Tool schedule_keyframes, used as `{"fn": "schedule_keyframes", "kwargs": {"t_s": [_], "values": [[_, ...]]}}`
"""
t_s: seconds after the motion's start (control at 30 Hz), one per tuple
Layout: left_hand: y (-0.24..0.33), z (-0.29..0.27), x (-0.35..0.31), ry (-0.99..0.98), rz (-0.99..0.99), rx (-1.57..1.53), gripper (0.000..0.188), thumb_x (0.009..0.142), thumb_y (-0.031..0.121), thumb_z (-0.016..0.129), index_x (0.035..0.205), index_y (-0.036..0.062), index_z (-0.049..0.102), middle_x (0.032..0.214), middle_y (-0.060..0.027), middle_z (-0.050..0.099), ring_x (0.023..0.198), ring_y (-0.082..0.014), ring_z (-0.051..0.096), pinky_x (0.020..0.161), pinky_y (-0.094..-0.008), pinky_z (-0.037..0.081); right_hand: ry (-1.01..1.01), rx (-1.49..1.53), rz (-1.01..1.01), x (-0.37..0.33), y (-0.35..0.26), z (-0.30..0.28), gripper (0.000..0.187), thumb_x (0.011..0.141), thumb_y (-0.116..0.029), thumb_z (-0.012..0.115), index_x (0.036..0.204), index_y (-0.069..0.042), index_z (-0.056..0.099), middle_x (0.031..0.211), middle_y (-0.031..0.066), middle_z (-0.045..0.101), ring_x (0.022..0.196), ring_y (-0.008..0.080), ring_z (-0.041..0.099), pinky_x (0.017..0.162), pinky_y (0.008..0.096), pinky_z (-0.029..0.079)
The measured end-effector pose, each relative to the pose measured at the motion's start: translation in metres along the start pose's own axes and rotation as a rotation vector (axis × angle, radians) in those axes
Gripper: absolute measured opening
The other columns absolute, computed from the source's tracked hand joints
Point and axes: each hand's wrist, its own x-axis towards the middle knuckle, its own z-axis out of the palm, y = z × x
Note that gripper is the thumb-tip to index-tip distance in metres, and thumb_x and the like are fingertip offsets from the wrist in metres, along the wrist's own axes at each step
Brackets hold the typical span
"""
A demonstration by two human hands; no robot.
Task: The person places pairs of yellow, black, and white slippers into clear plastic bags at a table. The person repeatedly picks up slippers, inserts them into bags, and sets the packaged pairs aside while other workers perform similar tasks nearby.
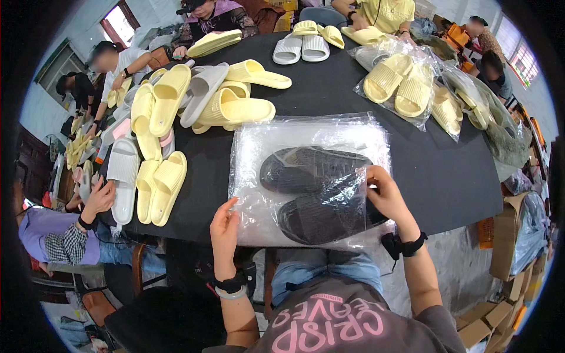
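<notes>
A pair of black slippers lies partly inside a clear plastic bag, on a stack of similar flat bags. The bag's open side is at the right, where the slippers' ends stick out. Thumb and fingers of my right hand are closed on that edge of the bag, beside the slippers' right ends. My left hand is at the bag's lower left edge, its fingers loosely apart, with fingertips touching the plastic.
The black table bears a heap of yellow and grey slippers at left. Bagged yellow slippers lie at the far right, with grey and yellow pairs at the back. A co-worker's hand touches a grey slipper. Cardboard boxes stand lower right.
</notes>
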Motion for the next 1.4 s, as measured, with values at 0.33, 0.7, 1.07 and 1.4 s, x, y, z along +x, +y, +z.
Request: {"fn": "schedule_keyframes", "kwargs": {"t_s": [0.33,0.7,1.07,1.4], "values": [[0.005,0.001,0.001,-0.032,-0.086,-0.133,0.040,0.094,-0.005,0.055,0.134,-0.0016,0.056,0.091,0.0018,0.059,0.082,-0.0043,0.052,0.078,-0.0185,0.042,-0.298,-0.566,-0.392,0.040,-0.047,0.057,0.060,0.071,0.005,0.067,0.130,-0.002,0.056,0.126,0.0150,0.059,0.113,0.0341,0.057,0.098,0.0428,0.046],[-0.001,-0.009,0.003,-0.033,-0.077,-0.056,0.046,0.095,-0.006,0.053,0.140,0.0031,0.053,0.081,0.0034,0.054,0.075,-0.0059,0.053,0.071,-0.0211,0.046,0.023,-0.758,-0.325,0.023,-0.047,0.040,0.039,0.069,0.007,0.061,0.104,-0.009,0.068,0.102,0.0081,0.066,0.098,0.0310,0.062,0.084,0.0391,0.052],[0.023,0.011,0.005,-0.214,0.061,0.034,0.048,0.095,-0.008,0.049,0.142,0.0037,0.052,0.103,-0.0035,0.061,0.073,-0.0071,0.053,0.068,-0.0220,0.049,0.267,-0.781,-0.219,-0.030,-0.046,-0.019,0.039,0.070,0.011,0.060,0.105,-0.006,0.064,0.107,0.0076,0.065,0.097,0.0313,0.062,0.079,0.0403,0.053],[-0.005,0.012,0.016,-0.181,-0.012,0.279,0.054,0.093,-0.006,0.052,0.145,0.0043,0.047,0.132,-0.0101,0.057,0.087,-0.0095,0.060,0.074,-0.0248,0.053,0.187,-0.762,-0.113,-0.036,-0.024,-0.026,0.042,0.068,0.008,0.064,0.107,-0.007,0.065,0.113,0.0062,0.065,0.097,0.0299,0.061,0.084,0.0397,0.052]]}}
